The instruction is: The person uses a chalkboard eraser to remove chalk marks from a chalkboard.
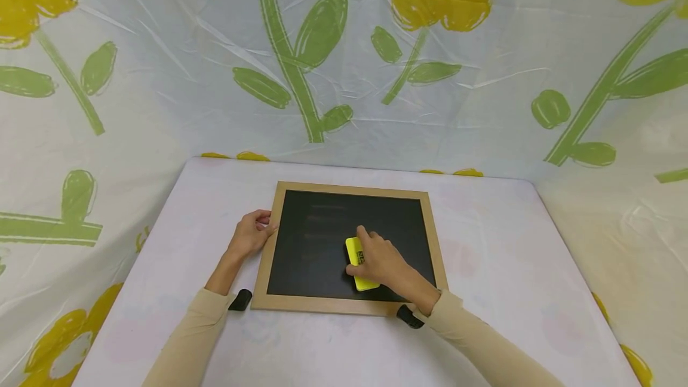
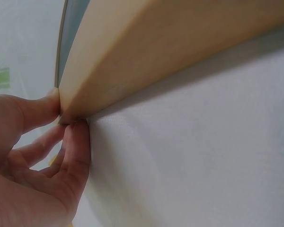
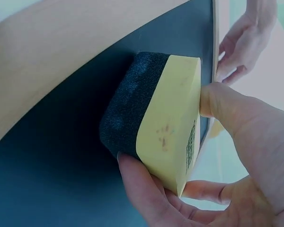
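Observation:
A small blackboard (image 1: 317,243) with a light wooden frame lies on the table, faint pale smears across its upper left. My right hand (image 1: 384,261) grips a yellow blackboard eraser (image 1: 355,251) over the board's lower middle. In the right wrist view, the eraser (image 3: 168,118) shows its dark felt side turned towards the board; thumb and fingers hold opposite sides of it. At the board's left edge my left hand (image 1: 249,235) pinches the frame. The left wrist view shows the thumb on the frame (image 2: 109,61), with fingertips against its lower edge.
A pale tabletop (image 1: 510,267) surrounds the board. Black wrist-camera pieces (image 1: 240,300) sit by both forearms, the right one overlapping the frame's lower right edge. A flower-printed cloth (image 1: 188,76) hangs behind and at both sides.

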Demonstrator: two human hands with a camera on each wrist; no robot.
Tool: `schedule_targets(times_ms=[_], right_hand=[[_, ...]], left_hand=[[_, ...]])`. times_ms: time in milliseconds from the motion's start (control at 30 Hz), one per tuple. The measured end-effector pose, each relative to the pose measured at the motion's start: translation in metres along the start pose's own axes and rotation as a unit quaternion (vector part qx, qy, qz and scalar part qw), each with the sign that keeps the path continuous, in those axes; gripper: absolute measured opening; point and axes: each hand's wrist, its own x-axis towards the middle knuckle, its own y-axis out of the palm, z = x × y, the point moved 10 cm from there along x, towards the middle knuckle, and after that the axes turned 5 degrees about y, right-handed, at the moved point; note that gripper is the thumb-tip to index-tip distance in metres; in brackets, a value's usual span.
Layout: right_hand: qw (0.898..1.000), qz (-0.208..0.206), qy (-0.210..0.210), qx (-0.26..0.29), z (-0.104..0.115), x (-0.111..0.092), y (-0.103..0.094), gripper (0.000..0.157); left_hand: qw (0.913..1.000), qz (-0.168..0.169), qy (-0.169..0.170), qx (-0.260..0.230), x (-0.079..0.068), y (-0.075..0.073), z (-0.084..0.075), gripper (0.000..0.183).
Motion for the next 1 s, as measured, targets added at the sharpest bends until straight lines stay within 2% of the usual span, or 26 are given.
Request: schedule_targets(times_ms=[167,400,567,833,1000], right_hand=[[1.0,0.003,-0.001,0.017,-0.012,-0.001,-0.005,0.073],[0.998,-0.027,0.008,0.059,-0.028,0.0,-0.027,0.065],[0.997,-0.024,0.003,0.076,-0.037,-0.002,-0.034,0.065],[0.991,-0.036,-0.042,0.12,-0.053,-0.011,-0.044,0.067],[0.986,-0.026,-0.032,0.164,-0.071,-0.012,-0.044,0.073]], left_hand=[[1.0,0.004,-0.005,-0.005,-0.001,0.001,0.002,0.04],[1.0,0.0,-0.003,-0.006,0.0,0.0,0.002,0.04],[0.9999,0.002,-0.008,-0.013,0.001,0.001,0.002,0.04],[0.9999,0.002,-0.01,-0.012,0.002,0.001,0.002,0.04],[0.9999,-0.001,-0.004,-0.01,0.003,0.0,0.001,0.04]])
